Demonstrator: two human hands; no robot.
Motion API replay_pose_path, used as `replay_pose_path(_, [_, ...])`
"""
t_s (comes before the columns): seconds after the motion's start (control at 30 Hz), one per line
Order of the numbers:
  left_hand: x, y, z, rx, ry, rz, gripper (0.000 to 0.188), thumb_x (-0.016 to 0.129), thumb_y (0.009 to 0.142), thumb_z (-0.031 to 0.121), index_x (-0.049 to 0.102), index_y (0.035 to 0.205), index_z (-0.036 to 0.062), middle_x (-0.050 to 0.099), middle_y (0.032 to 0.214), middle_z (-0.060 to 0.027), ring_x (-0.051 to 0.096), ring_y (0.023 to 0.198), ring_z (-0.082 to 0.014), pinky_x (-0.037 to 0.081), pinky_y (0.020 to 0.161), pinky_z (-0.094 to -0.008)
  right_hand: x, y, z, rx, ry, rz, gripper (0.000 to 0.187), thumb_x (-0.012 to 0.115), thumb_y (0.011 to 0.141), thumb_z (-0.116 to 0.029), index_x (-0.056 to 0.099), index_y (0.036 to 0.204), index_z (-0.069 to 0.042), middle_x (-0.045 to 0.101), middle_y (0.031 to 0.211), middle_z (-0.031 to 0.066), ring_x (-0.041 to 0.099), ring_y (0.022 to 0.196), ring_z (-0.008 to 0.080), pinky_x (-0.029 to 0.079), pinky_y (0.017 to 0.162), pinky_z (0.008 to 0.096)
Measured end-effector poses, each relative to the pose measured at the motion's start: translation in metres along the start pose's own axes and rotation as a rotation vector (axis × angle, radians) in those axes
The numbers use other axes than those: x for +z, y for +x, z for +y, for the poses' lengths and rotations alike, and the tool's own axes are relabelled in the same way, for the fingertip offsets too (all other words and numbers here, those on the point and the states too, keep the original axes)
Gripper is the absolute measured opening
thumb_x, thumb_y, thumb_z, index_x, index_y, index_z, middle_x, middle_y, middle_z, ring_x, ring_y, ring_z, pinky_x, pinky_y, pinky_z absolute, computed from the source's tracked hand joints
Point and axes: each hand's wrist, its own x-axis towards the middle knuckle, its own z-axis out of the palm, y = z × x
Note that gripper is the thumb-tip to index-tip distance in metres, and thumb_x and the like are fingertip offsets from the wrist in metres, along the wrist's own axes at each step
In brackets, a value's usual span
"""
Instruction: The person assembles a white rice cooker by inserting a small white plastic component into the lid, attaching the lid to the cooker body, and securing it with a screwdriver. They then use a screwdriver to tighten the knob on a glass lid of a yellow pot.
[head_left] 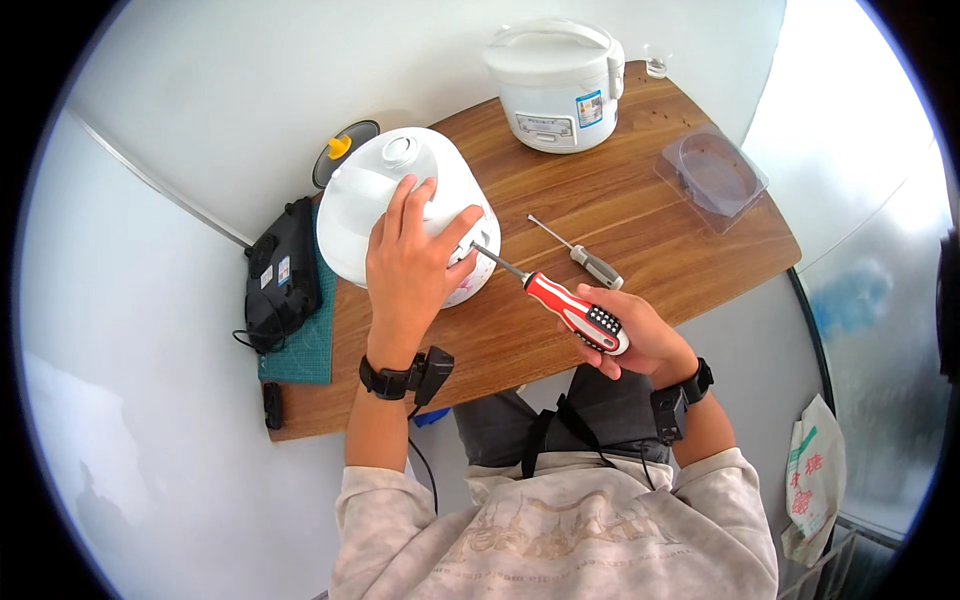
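A white round lidded appliance (345, 235), which looks like a rice cooker, stands at the table's left side. My left hand (408, 245) lies over its lid and front rim, fingers spread, holding no separate thing. In my right hand (640, 330), closed around the handle, is a screwdriver (560, 300) with a red, white and black grip. Its shaft slants up to the left, and its tip meets the appliance's rim near a latch-like part beside my left thumb. The exact contact is partly hidden. A smaller grey-handled screwdriver (598, 268) lies beyond my right hand.
Another white rice cooker (555, 95) stands at the back of the wooden table (640, 220). A clear plastic tray (715, 180) lies at the right. On the left are a black device (280, 275), a green mat (310, 350) and a dark lid with a yellow knob (340, 147).
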Motion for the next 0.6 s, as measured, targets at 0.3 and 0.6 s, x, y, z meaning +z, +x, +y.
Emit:
replay_pose_path(0.3, [0.004, 0.004, -0.009, 0.006, -0.026, 0.021, 0.045, 0.083, 0.067, 0.025, 0.069, 0.109, 0.033, 0.055, 0.128, -0.0053, 0.049, 0.13, -0.0286, 0.052, 0.093, -0.0417, -0.026, -0.038, 0.022, -0.078, 0.14, 0.141, 0.043, 0.046, 0.103, -0.039, 0.061, 0.1, 0.001, 0.061, 0.065, 0.0093, 0.058, 0.047, 0.0174, 0.042, 0.033, 0.0267])
replay_pose_path(0.6, [-0.009, 0.004, -0.011, -0.016, -0.224, 0.064, 0.036, 0.077, 0.079, 0.027, 0.07, 0.114, 0.0252, 0.051, 0.138, -0.0087, 0.044, 0.135, -0.0323, 0.046, 0.102, -0.0436, -0.065, -0.044, -0.002, -0.495, -1.106, 0.933, 0.026, 0.058, 0.099, -0.026, 0.054, 0.096, 0.0, 0.062, 0.076, 0.0142, 0.064, 0.067, 0.0282, 0.047, 0.059, 0.0401])
